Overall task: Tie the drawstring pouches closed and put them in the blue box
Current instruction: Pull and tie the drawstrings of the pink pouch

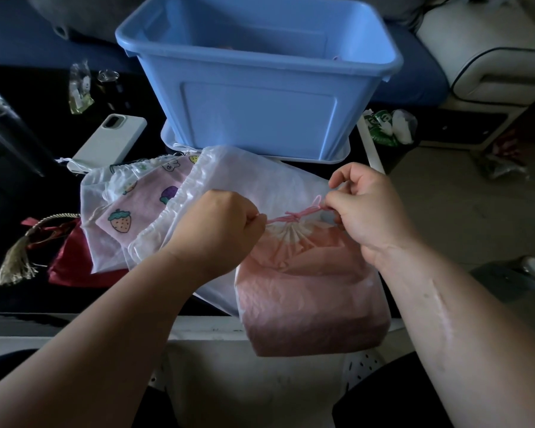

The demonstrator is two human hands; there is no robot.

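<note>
Left hand [221, 225], right hand [360, 208] pinch pink drawstring [291, 216] between.

Left hand [220, 223], right hand [365, 211] and forearms [105, 335] are left bare. A long scar-like line [439, 307] is borne by the right forearm [464, 335]. Dark trousers [393, 400] are worn.

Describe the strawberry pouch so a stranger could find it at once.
Start at the blue box. In front of it, left of the left hand, lie white pouches. The strawberry pouch lies among them; it alone is pink with a big strawberry print.
</note>
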